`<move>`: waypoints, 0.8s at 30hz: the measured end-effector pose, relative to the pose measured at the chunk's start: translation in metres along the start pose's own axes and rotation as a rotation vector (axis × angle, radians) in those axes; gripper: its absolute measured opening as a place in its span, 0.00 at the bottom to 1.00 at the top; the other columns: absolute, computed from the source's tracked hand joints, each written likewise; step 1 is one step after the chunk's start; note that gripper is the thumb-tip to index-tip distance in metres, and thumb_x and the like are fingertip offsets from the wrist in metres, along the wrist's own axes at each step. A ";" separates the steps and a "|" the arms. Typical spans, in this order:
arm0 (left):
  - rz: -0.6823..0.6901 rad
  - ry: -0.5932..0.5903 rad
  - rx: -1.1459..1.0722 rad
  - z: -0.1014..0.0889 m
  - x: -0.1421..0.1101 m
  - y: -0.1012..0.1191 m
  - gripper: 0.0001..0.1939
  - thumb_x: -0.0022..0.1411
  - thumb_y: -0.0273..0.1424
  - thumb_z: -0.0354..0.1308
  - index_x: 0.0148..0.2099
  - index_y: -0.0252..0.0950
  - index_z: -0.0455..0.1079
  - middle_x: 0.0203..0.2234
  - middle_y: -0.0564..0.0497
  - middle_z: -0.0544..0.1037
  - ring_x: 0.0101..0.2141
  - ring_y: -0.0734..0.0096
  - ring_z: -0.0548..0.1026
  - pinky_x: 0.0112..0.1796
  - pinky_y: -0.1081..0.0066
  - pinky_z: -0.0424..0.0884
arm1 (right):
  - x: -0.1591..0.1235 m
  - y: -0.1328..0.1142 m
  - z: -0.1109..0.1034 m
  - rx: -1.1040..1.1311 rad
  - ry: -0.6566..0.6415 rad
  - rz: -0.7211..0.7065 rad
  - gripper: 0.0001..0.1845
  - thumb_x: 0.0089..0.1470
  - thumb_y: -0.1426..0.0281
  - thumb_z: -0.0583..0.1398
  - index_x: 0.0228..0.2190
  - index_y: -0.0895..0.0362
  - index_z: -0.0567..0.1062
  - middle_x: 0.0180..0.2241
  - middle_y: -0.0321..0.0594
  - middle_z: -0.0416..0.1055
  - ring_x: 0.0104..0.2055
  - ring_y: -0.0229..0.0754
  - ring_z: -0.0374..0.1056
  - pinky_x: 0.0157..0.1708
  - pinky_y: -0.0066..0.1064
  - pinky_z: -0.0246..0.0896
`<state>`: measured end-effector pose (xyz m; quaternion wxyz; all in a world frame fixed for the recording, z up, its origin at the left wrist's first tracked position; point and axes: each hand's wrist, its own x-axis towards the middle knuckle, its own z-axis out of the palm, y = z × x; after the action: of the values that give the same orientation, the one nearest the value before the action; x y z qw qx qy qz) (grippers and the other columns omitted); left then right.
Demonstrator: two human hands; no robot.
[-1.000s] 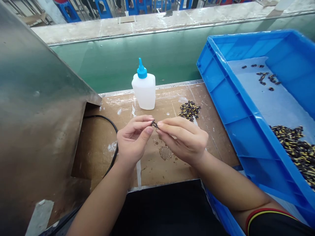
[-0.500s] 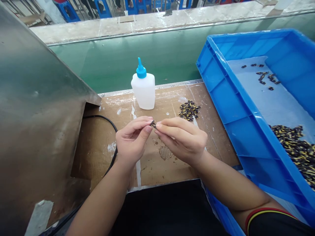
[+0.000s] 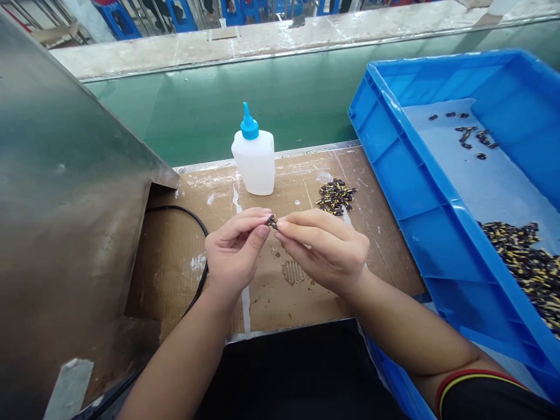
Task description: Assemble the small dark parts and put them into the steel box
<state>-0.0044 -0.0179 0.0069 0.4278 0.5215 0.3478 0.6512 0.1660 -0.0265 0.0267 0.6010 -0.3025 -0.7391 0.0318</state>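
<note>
Between my fingertips is a small dark part with a brassy glint (image 3: 272, 222), too small to name. My left hand (image 3: 236, 248) pinches its left end between thumb and forefinger. On the other end, the thumb and fingers of my right hand (image 3: 326, 248) are closed too. Both hands are held over the cardboard-covered bench (image 3: 271, 303). A white squeeze bottle (image 3: 254, 163) with a blue nozzle cap stands upright just beyond them. Past my right hand lies a small pile of black and yellow parts (image 3: 336, 196).
A large blue crate (image 3: 396, 151) at the right holds many black and yellow parts (image 3: 525, 262) on a pale liner. A metal housing (image 3: 74, 192) walls off the left, with a black cable (image 3: 203, 224) beside it. Behind the bench runs a green belt (image 3: 184, 116).
Almost nothing differs. Both hands keep their pinch on the small dark part, and the view has shifted very slightly.
</note>
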 end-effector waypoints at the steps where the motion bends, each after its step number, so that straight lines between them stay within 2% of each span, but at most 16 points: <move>1: 0.000 0.001 0.002 0.000 0.000 0.000 0.03 0.64 0.35 0.75 0.41 0.46 0.87 0.42 0.47 0.87 0.47 0.62 0.85 0.55 0.61 0.81 | 0.000 0.000 0.000 0.000 -0.001 -0.004 0.16 0.65 0.80 0.69 0.50 0.52 0.81 0.44 0.42 0.84 0.43 0.44 0.82 0.43 0.35 0.85; 11: 0.008 -0.026 -0.008 0.000 -0.003 -0.003 0.05 0.67 0.36 0.72 0.44 0.45 0.87 0.46 0.45 0.86 0.49 0.61 0.84 0.53 0.61 0.82 | 0.002 0.002 0.000 -0.017 0.018 -0.007 0.15 0.65 0.81 0.68 0.49 0.52 0.81 0.44 0.42 0.84 0.42 0.44 0.82 0.42 0.35 0.84; 18: 0.084 -0.055 0.021 0.001 0.000 -0.002 0.05 0.68 0.30 0.71 0.45 0.43 0.86 0.45 0.45 0.86 0.48 0.63 0.84 0.53 0.64 0.81 | 0.003 0.003 0.000 0.023 0.029 -0.006 0.14 0.61 0.86 0.68 0.43 0.57 0.80 0.42 0.47 0.83 0.42 0.44 0.82 0.44 0.35 0.82; 24: 0.120 -0.081 0.058 -0.003 0.000 -0.006 0.08 0.67 0.27 0.71 0.46 0.43 0.86 0.45 0.45 0.86 0.47 0.64 0.84 0.51 0.65 0.82 | 0.002 0.003 -0.001 0.028 0.012 -0.031 0.13 0.63 0.83 0.68 0.44 0.53 0.80 0.44 0.44 0.82 0.43 0.45 0.81 0.42 0.36 0.83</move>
<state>-0.0057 -0.0154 0.0007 0.3866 0.5796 0.3172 0.6435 0.1680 -0.0238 0.0278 0.6099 -0.2829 -0.7396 0.0309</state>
